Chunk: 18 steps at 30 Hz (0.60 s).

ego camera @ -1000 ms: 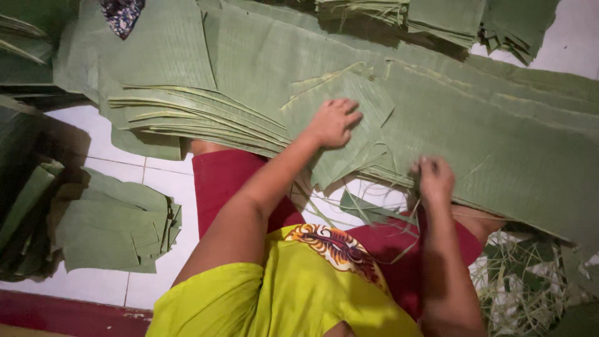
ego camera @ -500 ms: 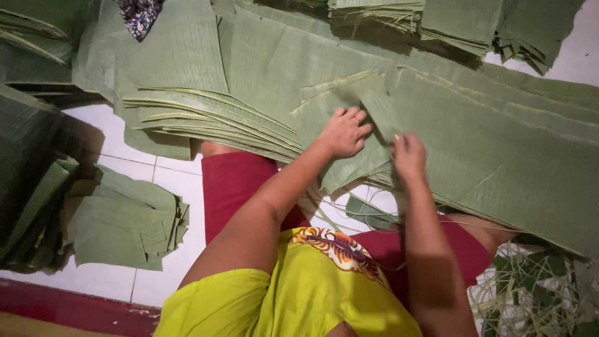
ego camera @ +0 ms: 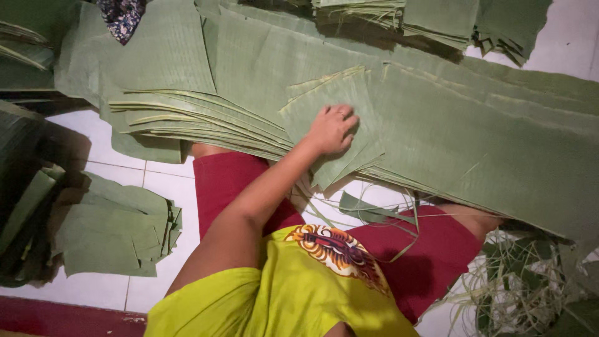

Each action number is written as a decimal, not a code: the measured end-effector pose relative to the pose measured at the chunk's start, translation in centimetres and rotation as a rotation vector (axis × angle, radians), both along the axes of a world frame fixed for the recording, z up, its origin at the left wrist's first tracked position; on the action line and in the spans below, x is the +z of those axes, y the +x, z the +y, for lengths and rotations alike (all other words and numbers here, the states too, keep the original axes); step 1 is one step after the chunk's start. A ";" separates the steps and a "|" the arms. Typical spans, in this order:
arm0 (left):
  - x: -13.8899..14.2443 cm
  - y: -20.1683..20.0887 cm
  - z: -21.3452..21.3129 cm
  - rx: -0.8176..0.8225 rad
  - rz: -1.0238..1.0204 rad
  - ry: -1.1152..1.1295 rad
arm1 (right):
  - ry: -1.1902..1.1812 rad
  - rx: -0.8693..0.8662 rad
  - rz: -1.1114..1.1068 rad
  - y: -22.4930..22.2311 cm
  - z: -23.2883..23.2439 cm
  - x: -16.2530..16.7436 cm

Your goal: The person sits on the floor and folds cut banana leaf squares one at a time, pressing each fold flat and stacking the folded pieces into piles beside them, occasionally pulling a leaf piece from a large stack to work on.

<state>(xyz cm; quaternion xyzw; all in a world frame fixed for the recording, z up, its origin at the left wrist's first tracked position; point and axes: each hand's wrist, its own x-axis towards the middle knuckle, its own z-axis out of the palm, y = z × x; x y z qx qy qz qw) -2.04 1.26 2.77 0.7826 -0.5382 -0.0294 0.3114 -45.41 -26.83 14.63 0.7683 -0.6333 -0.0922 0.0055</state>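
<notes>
My left hand (ego camera: 331, 128) lies palm down on a squarish cut green leaf piece (ego camera: 324, 100), fingers curled and pressing it. That piece tops a fanned stack of cut leaf pieces (ego camera: 199, 122) spread over my lap. Long green leaf sheets (ego camera: 474, 131) stretch to the right under and beyond the piece. My left forearm reaches up from the lower left, over my red shorts (ego camera: 224, 181) and yellow shirt (ego camera: 281, 293). My right hand is out of view.
A small pile of folded leaf pieces (ego camera: 112, 231) sits on the white tiled floor (ego camera: 118, 168) at left, next to darker leaf bundles (ego camera: 25, 206). More leaf stacks (ego camera: 449, 19) lie at the top. Stringy leaf scraps (ego camera: 524, 287) are heaped at the lower right.
My right hand, which was at the leaf edge beside my left hand, has left the view. My left hand stays pressed on the top leaf piece.
</notes>
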 end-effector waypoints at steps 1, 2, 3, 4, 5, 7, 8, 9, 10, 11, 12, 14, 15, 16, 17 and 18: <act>0.6 -0.1 0.8 0.074 0.080 0.063 | -0.083 0.017 0.068 0.6 -0.2 0.1; 1.2 -0.3 2.0 0.145 0.161 0.127 | -0.153 0.062 0.072 0.4 -0.1 1.7; 1.8 -0.6 3.2 0.214 0.243 0.191 | -0.221 0.102 0.069 0.5 0.3 3.6; 2.3 -0.5 4.6 0.253 0.296 0.338 | -0.272 0.163 0.017 1.3 0.6 5.5; 2.7 -0.4 6.1 0.297 0.349 0.483 | -0.269 0.239 -0.094 2.1 1.1 7.3; 3.2 0.0 9.0 0.270 0.401 0.602 | -0.162 0.387 -0.370 7.6 2.6 6.8; 3.1 -0.1 10.1 0.255 0.430 0.664 | -0.034 0.441 -0.511 11.4 3.7 5.0; 2.9 -0.3 10.9 0.254 0.462 0.657 | 0.169 0.431 -0.621 15.9 4.9 1.5; 2.5 -0.2 11.5 0.255 0.490 0.646 | 0.381 0.382 -0.716 19.3 5.7 -1.3; 2.1 -0.2 11.9 0.255 0.516 0.634 | 0.561 0.309 -0.797 23.1 6.4 -5.3; 1.5 -0.4 12.0 0.288 0.531 0.601 | 0.705 0.240 -0.964 26.0 7.1 -8.9; 0.2 -1.1 11.7 0.346 0.568 0.532 | 0.417 0.540 -0.858 30.2 7.8 -14.8; -0.4 -1.5 11.5 0.384 0.597 0.503 | 0.393 0.527 -0.831 31.3 8.3 -16.0; -1.0 -1.9 11.0 0.416 0.625 0.472 | 0.373 0.539 -0.773 32.2 8.9 -16.1; -1.5 -2.3 10.6 0.446 0.657 0.441 | 0.352 0.548 -0.712 32.1 9.1 -16.4; -2.0 -2.8 10.4 0.490 0.680 0.370 | 0.338 0.557 -0.645 31.9 9.2 -16.4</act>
